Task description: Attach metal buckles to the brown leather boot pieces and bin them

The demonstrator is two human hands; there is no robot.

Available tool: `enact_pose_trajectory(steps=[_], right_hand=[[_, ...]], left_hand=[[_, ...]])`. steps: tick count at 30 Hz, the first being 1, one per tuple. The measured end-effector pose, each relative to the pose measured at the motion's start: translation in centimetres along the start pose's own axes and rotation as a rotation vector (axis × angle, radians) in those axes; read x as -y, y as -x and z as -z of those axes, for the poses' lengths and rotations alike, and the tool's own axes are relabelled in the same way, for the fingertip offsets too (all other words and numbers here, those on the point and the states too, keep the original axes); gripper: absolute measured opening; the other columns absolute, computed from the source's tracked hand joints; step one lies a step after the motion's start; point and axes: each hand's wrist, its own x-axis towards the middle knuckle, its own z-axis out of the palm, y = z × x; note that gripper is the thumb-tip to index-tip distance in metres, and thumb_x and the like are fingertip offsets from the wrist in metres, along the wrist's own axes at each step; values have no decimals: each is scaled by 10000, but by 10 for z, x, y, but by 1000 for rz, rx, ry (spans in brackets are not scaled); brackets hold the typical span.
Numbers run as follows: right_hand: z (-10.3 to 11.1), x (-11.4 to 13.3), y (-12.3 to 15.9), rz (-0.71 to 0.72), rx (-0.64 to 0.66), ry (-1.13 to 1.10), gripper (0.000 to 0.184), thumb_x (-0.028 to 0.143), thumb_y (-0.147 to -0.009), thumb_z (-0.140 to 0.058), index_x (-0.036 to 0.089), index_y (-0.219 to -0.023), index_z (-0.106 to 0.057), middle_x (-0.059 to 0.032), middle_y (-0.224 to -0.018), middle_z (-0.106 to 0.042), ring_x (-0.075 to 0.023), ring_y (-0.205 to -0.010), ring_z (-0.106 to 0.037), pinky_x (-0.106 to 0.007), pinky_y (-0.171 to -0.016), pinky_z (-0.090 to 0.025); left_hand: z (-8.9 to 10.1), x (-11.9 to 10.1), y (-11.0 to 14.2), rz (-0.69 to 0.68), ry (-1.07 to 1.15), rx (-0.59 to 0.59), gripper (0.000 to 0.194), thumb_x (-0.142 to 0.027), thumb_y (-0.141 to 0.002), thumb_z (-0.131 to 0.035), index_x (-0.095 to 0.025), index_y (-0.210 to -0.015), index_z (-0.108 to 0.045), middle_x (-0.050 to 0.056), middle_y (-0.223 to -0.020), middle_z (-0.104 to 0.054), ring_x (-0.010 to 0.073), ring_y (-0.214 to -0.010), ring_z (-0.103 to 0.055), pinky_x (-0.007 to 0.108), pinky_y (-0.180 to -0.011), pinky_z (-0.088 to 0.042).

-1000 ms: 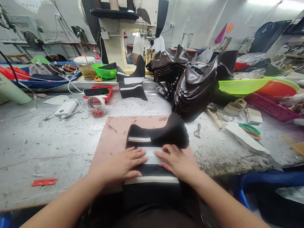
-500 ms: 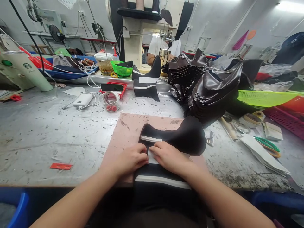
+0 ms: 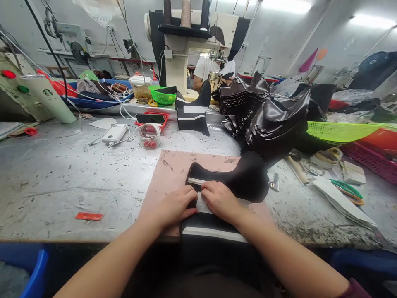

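A black boot upper piece (image 3: 242, 178) with white strips lies on a pink board (image 3: 155, 182), its lower part hanging over the table's front edge. My left hand (image 3: 178, 207) is closed at the piece's left edge, thumb and bent fingers gripping it beside the white middle patch (image 3: 203, 203). Close by on the right, my right hand (image 3: 221, 200) has its fingers bent and pressed together on that patch, their tips near the upper white strip (image 3: 196, 181). Its thumb is hidden. A similar black piece (image 3: 192, 114) lies farther back.
Stacked dark brown leather pieces (image 3: 276, 120) rise behind the board on the right. A sewing machine (image 3: 175, 54) stands at the back, with a person (image 3: 200, 70) behind it. Scissors (image 3: 345, 188), a red flat piece (image 3: 89, 216) and a clear tub (image 3: 149, 135) lie around.
The whole view has shifted slightly. My left fingers have moved up along the edge, with the thumb now lower and apart from them. My right fingers have moved slightly toward the upper strip.
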Motion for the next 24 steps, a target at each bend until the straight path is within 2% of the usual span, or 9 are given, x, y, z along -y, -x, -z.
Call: enact_pose_trajectory(steps=[2, 4, 7, 9, 13, 16, 18, 20, 24], right_hand=[[-1, -6, 21, 24, -95, -186, 143, 100, -813, -402, 168, -836, -526, -118, -1095, -577, -218, -991, -542, -372, -839, -447], [1, -13, 52, -50, -131, -397, 128, 139, -833, -364, 198, -850, -476, -77, -961, -616, -174, -883, -580, -343, -790, -476], [15, -25, 107, -307, -228, -514, 147, 245, -872, -304, 225, -827, -444, -2, -662, -567, -147, -616, -562, -291, -608, -485], [28, -30, 141, -464, -224, -483, 197, 308, -868, -307, 223, -789, -466, -6, -635, -551, -152, -584, -543, -278, -559, -463], [54, -27, 184, -573, 279, -510, 180, 339, -773, -502, 203, -684, -579, -23, -676, -624, -170, -634, -577, -258, -567, -448], [61, -23, 188, -564, 425, -509, 147, 323, -723, -576, 197, -675, -635, -39, -736, -659, -189, -681, -598, -264, -600, -447], [60, -24, 181, -578, 369, -508, 215, 333, -779, -506, 193, -667, -625, -41, -712, -653, -188, -676, -598, -270, -607, -446], [55, -30, 168, -625, 230, -488, 258, 352, -819, -439, 191, -707, -606, -39, -698, -642, -185, -663, -595, -276, -605, -453], [37, -45, 133, -706, -144, -382, 336, 410, -792, -479, 171, -1016, -556, -90, -957, -646, -173, -630, -590, -317, -648, -481]], left_hand=[[-1, 2, 1, -24, 17, 1, 204, -175, -788, -605, -194, -975, -528, 29, -973, -484, 167, -888, -513, 280, -780, -451], [0, 4, 3, -44, 27, 11, 216, -203, -799, -595, -220, -1011, -555, 32, -1004, -476, 166, -910, -516, 275, -799, -447], [7, 4, 2, -47, 20, 30, 190, -287, -822, -566, -233, -1002, -595, 36, -1002, -490, 171, -904, -531, 280, -797, -449], [14, -1, -5, -48, -53, 67, 167, -312, -846, -522, -222, -946, -621, 37, -961, -516, 172, -856, -547, 285, -758, -457], [16, -27, -34, -145, -363, 148, 224, -283, -862, -477, -148, -780, -636, 85, -852, -586, 228, -797, -577, 341, -699, -477], [-1, -46, -59, -444, -322, 155, 299, -310, -878, -464, -124, -1078, -583, 139, -1145, -574, 273, -1081, -518, 396, -924, -420], [-16, -50, -70, -614, -203, 199, 524, -423, -875, -457, -131, -1305, -393, 133, -1360, -413, 273, -1270, -346, 424, -1057, -288], [-29, -47, -76, -659, -135, 251, 659, -517, -858, -438, -145, -1376, -270, 124, -1424, -307, 281, -1325, -238, 464, -1088, -214], [-40, -44, -75, -624, -97, 262, 656, -573, -856, -374, -187, -1378, -280, 106, -1427, -305, 299, -1315, -257, 489, -1076, -227]])
